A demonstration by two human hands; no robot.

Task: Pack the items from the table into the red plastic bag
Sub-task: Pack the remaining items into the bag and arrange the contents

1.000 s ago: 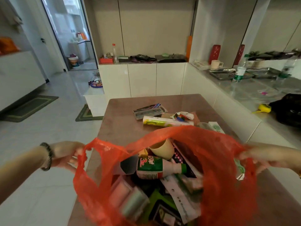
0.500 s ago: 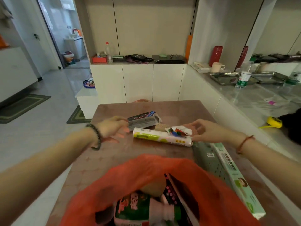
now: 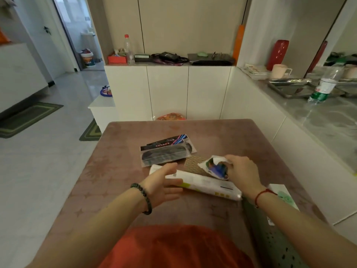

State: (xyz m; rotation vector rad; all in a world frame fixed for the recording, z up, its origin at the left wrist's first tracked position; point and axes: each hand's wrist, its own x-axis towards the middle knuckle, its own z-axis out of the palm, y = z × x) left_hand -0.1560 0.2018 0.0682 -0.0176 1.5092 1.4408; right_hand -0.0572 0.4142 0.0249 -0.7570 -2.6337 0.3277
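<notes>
The red plastic bag [image 3: 173, 246] sits at the table's near edge, below both forearms. My left hand [image 3: 164, 182] is spread with straight fingers over the left end of a white roll with yellow-green print [image 3: 210, 185]. My right hand [image 3: 242, 171] curls its fingers on a crumpled white packet with blue and green print [image 3: 214, 167], just beyond the roll. A black packet with coloured stripes [image 3: 164, 151] lies farther back. A tan woven piece [image 3: 194, 164] shows partly beneath the white packet.
A long green dotted box [image 3: 270, 240] and a white-green box [image 3: 284, 196] lie under my right forearm. The brown table [image 3: 135, 132] ends close to white cabinets at the back and a grey counter [image 3: 318, 117] with a bottle on the right.
Both hands let go of the red bag and reached forward. My left hand moved from the black packet to the roll; my right hand closed on the white packet.
</notes>
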